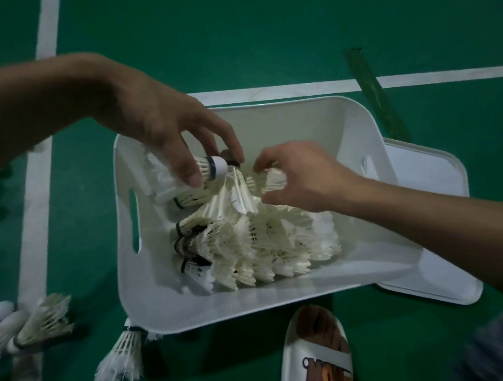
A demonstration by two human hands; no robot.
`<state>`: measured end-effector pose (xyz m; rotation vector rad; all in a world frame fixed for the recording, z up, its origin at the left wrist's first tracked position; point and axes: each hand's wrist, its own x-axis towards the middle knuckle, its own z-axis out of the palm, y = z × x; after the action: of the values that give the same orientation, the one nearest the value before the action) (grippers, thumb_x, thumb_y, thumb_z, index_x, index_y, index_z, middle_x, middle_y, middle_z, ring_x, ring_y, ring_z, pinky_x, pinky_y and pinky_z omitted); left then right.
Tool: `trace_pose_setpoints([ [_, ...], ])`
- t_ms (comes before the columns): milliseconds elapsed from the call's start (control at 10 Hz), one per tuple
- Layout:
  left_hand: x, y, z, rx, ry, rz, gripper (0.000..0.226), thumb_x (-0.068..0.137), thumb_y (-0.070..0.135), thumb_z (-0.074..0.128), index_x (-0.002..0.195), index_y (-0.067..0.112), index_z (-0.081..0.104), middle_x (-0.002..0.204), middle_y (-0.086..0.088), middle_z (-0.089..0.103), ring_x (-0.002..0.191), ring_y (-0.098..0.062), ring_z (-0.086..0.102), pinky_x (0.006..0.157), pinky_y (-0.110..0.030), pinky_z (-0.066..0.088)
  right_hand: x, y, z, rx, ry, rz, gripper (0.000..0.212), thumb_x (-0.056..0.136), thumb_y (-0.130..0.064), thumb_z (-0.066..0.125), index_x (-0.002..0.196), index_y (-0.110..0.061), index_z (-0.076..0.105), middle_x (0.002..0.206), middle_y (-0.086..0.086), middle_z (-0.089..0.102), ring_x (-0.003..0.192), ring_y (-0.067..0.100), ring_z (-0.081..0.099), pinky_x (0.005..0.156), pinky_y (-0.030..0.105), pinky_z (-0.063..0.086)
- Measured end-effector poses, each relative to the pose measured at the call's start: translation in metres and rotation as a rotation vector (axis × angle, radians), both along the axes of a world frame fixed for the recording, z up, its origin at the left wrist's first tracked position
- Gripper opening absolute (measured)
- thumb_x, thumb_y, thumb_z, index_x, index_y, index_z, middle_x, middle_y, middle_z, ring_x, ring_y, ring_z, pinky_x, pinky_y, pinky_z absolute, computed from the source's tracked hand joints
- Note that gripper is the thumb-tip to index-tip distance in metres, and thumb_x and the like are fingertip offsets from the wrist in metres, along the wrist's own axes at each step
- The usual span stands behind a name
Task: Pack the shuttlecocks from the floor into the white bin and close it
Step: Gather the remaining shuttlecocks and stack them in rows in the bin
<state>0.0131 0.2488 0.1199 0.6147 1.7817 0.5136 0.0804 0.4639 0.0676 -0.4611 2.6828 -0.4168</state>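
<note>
The white bin [160,291] stands open on the green court floor, with several feather shuttlecocks [258,238] stacked in rows inside it. Over its far left part, my left hand [162,124] pinches a shuttlecock [213,168] with a white cork and a blue band. My right hand [302,176] reaches in from the right and grips the feather end of another shuttlecock [275,178] on top of the pile. More loose shuttlecocks lie on the floor: one at the bin's near corner [124,357] and several at the lower left [41,321].
The bin's white lid [438,221] lies flat on the floor just right of the bin. A white slipper [317,358] sits below the bin. White court lines [38,175] cross the floor, and a green strip [376,92] lies behind the bin.
</note>
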Motion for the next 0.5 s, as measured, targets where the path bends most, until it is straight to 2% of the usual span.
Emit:
trace_pose_setpoints([
  [100, 0.002, -0.010, 0.007, -0.067, 0.088, 0.096, 0.059, 0.057, 0.032, 0.082, 0.109, 0.048, 0.061, 0.108, 0.014, 0.067, 0.084, -0.009, 0.070, 0.073, -0.034, 0.056, -0.005, -0.030, -0.012, -0.060, -0.004, 0.001, 0.046, 0.076, -0.027, 0.077, 0.120, -0.024, 0.060, 0.120, -0.005, 0.064, 0.107, 0.015, 0.058, 0.083, 0.023, 0.042],
  [200, 0.004, -0.022, 0.015, -0.092, 0.131, 0.158, 0.059, 0.052, 0.031, 0.077, 0.107, 0.045, 0.062, 0.106, 0.012, 0.068, 0.080, -0.007, 0.070, 0.067, -0.025, 0.051, -0.009, -0.049, -0.020, -0.118, -0.042, -0.015, 0.053, 0.070, -0.032, 0.084, 0.117, -0.021, 0.061, 0.118, -0.004, 0.065, 0.107, 0.016, 0.059, 0.086, 0.024, 0.046],
  [300, 0.010, -0.036, 0.024, -0.102, 0.138, 0.184, 0.056, 0.055, 0.030, 0.077, 0.107, 0.046, 0.063, 0.105, 0.013, 0.069, 0.081, -0.008, 0.071, 0.067, -0.025, 0.051, -0.009, -0.064, -0.025, -0.155, -0.071, -0.010, 0.058, 0.065, -0.033, 0.087, 0.115, -0.019, 0.061, 0.117, -0.003, 0.065, 0.106, 0.015, 0.060, 0.086, 0.023, 0.046],
  [400, 0.016, -0.050, 0.031, -0.116, 0.116, 0.206, 0.056, 0.055, 0.029, 0.078, 0.105, 0.048, 0.063, 0.107, 0.013, 0.068, 0.083, -0.011, 0.071, 0.071, -0.031, 0.053, -0.008, -0.078, -0.035, -0.197, -0.117, 0.003, 0.060, 0.061, -0.035, 0.089, 0.113, -0.019, 0.063, 0.111, -0.001, 0.067, 0.098, 0.018, 0.064, 0.088, 0.035, 0.053],
  [500, 0.023, -0.060, 0.031, -0.102, 0.186, 0.259, 0.065, 0.048, 0.035, 0.086, 0.109, 0.044, 0.063, 0.108, 0.009, 0.067, 0.076, -0.005, 0.070, 0.071, -0.023, 0.049, -0.009, -0.086, -0.048, -0.206, -0.090, 0.034, 0.058, 0.058, -0.040, 0.090, 0.105, -0.018, 0.065, 0.098, 0.001, 0.068, 0.088, 0.020, 0.063, 0.079, 0.042, 0.055],
])
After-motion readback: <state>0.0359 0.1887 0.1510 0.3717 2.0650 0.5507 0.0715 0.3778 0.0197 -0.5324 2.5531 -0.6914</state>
